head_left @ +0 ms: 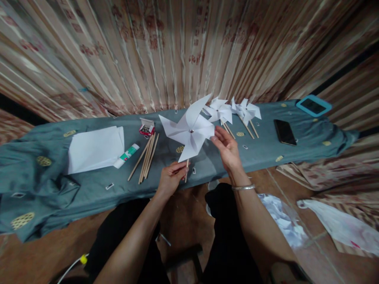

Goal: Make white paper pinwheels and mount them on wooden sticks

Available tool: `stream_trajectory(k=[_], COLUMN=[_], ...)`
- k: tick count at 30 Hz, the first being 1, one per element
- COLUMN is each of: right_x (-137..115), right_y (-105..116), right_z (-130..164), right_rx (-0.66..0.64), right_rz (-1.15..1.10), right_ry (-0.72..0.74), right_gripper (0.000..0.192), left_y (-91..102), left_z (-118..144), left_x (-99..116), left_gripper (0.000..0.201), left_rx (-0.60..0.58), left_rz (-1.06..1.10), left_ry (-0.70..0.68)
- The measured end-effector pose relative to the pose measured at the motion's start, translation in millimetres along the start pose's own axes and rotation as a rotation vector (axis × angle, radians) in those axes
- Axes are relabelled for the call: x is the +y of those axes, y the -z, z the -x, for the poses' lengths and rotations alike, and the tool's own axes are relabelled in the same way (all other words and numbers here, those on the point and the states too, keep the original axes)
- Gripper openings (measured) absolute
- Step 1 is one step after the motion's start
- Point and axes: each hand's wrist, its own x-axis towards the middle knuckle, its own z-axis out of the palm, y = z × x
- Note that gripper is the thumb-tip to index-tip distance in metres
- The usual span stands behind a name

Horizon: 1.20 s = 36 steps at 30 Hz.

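We hold a white paper pinwheel (189,130) above the bench (89,185): our left hand (171,177) pinches its stick, our right hand (226,148) touches one blade's edge with loosely opened fingers. We judge a hard push could crease the blade or tear it at the centre pin.

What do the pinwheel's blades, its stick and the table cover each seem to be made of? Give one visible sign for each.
Pinwheel blades: thin white matte paper, judging by crisp folds and sharp points. Its stick, pinched by the left hand: pale, straight, probably wood, like the loose sticks. Table cover: teal fabric with a slight sheen; it wrinkles and drapes. The right hand touches a blade's edge.
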Motion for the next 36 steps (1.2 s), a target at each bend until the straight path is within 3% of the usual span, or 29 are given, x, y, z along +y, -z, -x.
stream_trajectory(k=[10, 24, 27, 32, 36], right_x=[-1.8, -6.4, -7.5, -8.7, -11.9], right_y=[0.3, -15.7, -16.0, -10.1, -16.1], right_z=[3.6, 19.9, 19.7, 15.6, 23.6], right_rx=[0.019, -0.091, -0.061, 0.114, 0.030], right_rz=[0.041, -0.061, -0.087, -0.121, -0.068], right_ry=[-0.056, -0.195, -0.219, -0.301, -0.303], right_gripper=[0.055, 0.056, 0.056, 0.047, 0.040], left_y=[-3.4, -2.9, -2.6, -2.8, -3.0], left_z=[-6.5, -5.0, -5.4, -6.0, -6.4], left_x=[1.3, 4.4, 4.5, 4.7, 5.2], left_gripper=[0.025, 0.023, 0.024, 0.026, 0.026], left_rx=[0.055, 0.058, 0.057, 0.090, 0.116], left_rz=[-0.020, -0.024, -0.021, -0.006, -0.005], left_ry=[-0.022, -0.046, -0.040, -0.030, -0.044])
